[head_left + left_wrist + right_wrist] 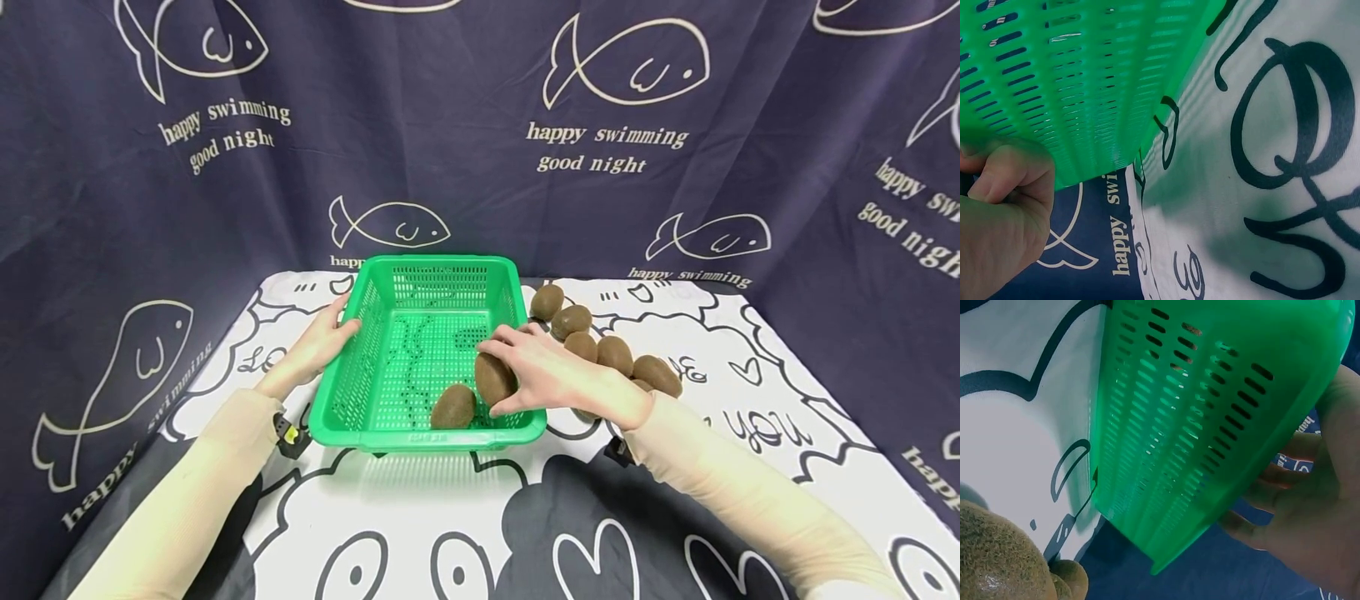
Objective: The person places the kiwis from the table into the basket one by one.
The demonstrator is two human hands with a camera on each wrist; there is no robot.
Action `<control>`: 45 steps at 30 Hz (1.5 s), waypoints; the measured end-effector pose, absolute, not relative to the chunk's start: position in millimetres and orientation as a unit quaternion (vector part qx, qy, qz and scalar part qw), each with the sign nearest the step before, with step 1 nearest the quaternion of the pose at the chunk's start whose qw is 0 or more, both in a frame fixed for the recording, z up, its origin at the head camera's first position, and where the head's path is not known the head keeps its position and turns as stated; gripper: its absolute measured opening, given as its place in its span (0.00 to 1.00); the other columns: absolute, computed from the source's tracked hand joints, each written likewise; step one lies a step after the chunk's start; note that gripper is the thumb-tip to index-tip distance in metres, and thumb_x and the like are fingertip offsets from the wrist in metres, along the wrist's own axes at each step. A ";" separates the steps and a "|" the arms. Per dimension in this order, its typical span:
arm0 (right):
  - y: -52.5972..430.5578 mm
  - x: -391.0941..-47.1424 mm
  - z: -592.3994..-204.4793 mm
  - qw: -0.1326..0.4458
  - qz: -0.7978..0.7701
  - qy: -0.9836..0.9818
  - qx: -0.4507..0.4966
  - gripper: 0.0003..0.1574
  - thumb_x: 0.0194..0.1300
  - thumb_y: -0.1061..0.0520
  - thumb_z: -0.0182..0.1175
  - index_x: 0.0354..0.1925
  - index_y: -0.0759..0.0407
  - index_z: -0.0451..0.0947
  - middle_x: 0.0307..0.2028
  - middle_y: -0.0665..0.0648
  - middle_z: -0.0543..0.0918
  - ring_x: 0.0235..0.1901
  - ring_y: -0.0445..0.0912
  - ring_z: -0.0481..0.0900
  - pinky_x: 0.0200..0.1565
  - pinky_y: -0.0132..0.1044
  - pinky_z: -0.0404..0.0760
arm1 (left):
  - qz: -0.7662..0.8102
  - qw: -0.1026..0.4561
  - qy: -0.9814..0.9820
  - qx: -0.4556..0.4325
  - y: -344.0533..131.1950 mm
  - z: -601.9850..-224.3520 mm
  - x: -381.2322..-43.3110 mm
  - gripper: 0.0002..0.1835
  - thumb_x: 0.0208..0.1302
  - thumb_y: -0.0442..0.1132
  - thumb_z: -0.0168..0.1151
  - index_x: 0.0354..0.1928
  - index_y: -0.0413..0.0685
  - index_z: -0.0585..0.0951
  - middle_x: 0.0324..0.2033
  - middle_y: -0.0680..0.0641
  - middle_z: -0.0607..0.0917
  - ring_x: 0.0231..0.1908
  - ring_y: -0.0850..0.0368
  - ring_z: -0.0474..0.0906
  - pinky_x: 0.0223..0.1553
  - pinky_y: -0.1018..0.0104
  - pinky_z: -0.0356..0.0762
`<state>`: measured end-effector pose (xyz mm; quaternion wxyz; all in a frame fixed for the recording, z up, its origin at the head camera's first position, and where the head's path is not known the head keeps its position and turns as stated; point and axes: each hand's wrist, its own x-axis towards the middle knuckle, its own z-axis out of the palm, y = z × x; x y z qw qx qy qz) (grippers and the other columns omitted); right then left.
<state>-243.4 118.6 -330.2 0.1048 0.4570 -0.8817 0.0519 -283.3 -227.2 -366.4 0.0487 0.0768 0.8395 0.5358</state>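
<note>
A green plastic basket (427, 441) with slotted walls stands on the table. My left hand (318, 343) grips its left rim, and the left wrist view shows the fingers (1013, 172) curled over that edge. Inside the basket's near right part, my right hand (547, 372) holds a brown kiwi (492, 379) between thumb and fingers. Another kiwi (453, 407) lies on the basket floor close to the front wall. From the right wrist, the basket wall (1222, 444) hides the held kiwi, with the right hand (1310, 494) reaching over the rim.
Several more kiwis (615, 355) lie in a loose group right of the basket, some partly behind my right forearm. A white patterned cloth (420, 492) covers the table. A dark curtain (480, 158) with fish drawings hangs behind and at both sides.
</note>
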 end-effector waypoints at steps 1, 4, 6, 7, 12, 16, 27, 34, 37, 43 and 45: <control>118.7 -242.8 -330.6 0.103 0.046 -0.882 0.458 0.49 0.41 0.35 0.75 0.58 0.56 0.75 0.48 0.54 0.77 0.44 0.46 0.77 0.56 0.46 0.72 | 0.536 0.049 0.839 0.078 -227.0 -366.3 -283.2 0.36 0.72 0.36 0.42 0.77 0.47 0.42 0.51 0.26 0.73 0.27 0.57 0.82 0.30 0.57 0.88; 119.4 -241.4 -332.0 0.101 0.034 -0.881 0.461 0.49 0.41 0.34 0.74 0.58 0.56 0.75 0.48 0.54 0.77 0.44 0.45 0.77 0.58 0.47 0.72 | 0.537 0.051 0.839 0.079 -225.8 -365.8 -283.1 0.36 0.72 0.36 0.42 0.77 0.47 0.41 0.51 0.27 0.73 0.27 0.57 0.82 0.30 0.56 0.88; 120.0 -240.8 -332.5 0.100 0.032 -0.881 0.461 0.48 0.41 0.35 0.74 0.57 0.55 0.75 0.48 0.54 0.77 0.44 0.44 0.77 0.58 0.47 0.71 | 0.535 0.051 0.839 0.078 -224.9 -365.5 -283.2 0.36 0.72 0.36 0.42 0.77 0.48 0.41 0.51 0.27 0.73 0.27 0.56 0.81 0.29 0.56 0.87; 120.2 -240.5 -332.7 0.100 0.032 -0.881 0.462 0.48 0.41 0.34 0.74 0.57 0.55 0.75 0.47 0.53 0.77 0.44 0.44 0.77 0.59 0.48 0.71 | 0.535 0.051 0.840 0.077 -224.6 -365.3 -283.2 0.36 0.72 0.36 0.42 0.77 0.48 0.41 0.51 0.27 0.73 0.26 0.56 0.81 0.29 0.55 0.87; 121.1 -239.0 -332.6 0.103 0.024 -0.882 0.460 0.48 0.41 0.33 0.74 0.56 0.54 0.76 0.46 0.53 0.77 0.46 0.45 0.76 0.59 0.49 0.70 | 0.533 0.051 0.841 0.076 -223.8 -364.9 -284.2 0.36 0.72 0.36 0.42 0.77 0.48 0.42 0.51 0.27 0.73 0.26 0.57 0.81 0.29 0.57 0.87; 122.5 -238.2 -332.7 0.107 0.022 -0.882 0.459 0.47 0.41 0.33 0.74 0.56 0.53 0.77 0.46 0.53 0.77 0.47 0.46 0.75 0.60 0.52 0.69 | 0.533 0.048 0.841 0.079 -223.5 -364.8 -285.0 0.36 0.71 0.36 0.42 0.77 0.47 0.42 0.52 0.27 0.73 0.27 0.58 0.80 0.30 0.59 0.87; 152.9 -245.4 -317.8 0.118 0.178 -0.895 0.391 0.28 0.66 0.41 0.58 0.54 0.58 0.79 0.49 0.54 0.80 0.50 0.48 0.77 0.55 0.45 0.77 | 0.533 0.045 0.841 0.079 -226.9 -367.9 -282.2 0.36 0.71 0.35 0.42 0.77 0.48 0.43 0.51 0.27 0.73 0.25 0.60 0.81 0.29 0.59 0.87; 195.5 -254.1 -321.9 0.114 0.163 -0.918 0.342 0.27 0.61 0.46 0.64 0.53 0.61 0.78 0.46 0.59 0.80 0.43 0.51 0.80 0.49 0.48 0.81 | 0.534 0.046 0.840 0.085 -226.4 -364.8 -281.8 0.36 0.71 0.36 0.42 0.77 0.49 0.42 0.51 0.27 0.73 0.25 0.58 0.81 0.27 0.59 0.87; 209.1 -254.2 -329.4 0.084 0.125 -0.928 0.341 0.27 0.52 0.45 0.71 0.46 0.57 0.80 0.43 0.58 0.81 0.39 0.51 0.80 0.44 0.46 0.82 | 0.534 0.049 0.840 0.081 -226.2 -363.4 -281.7 0.36 0.71 0.34 0.41 0.77 0.47 0.42 0.52 0.26 0.72 0.26 0.57 0.81 0.27 0.58 0.87; 221.7 -249.2 -343.8 0.019 0.052 -0.951 0.303 0.42 0.39 0.43 0.77 0.53 0.56 0.79 0.47 0.61 0.77 0.40 0.52 0.78 0.44 0.55 0.79 | 0.538 0.049 0.837 0.087 -224.8 -362.5 -279.5 0.35 0.72 0.35 0.41 0.77 0.47 0.42 0.52 0.26 0.72 0.26 0.58 0.82 0.28 0.59 0.87; 222.2 -247.5 -348.1 0.006 0.037 -0.958 0.284 0.48 0.36 0.43 0.78 0.56 0.57 0.77 0.48 0.64 0.75 0.44 0.55 0.77 0.45 0.59 0.76 | 0.535 0.049 0.839 0.085 -225.2 -363.3 -280.0 0.35 0.72 0.35 0.41 0.77 0.47 0.42 0.52 0.26 0.72 0.26 0.58 0.82 0.29 0.59 0.87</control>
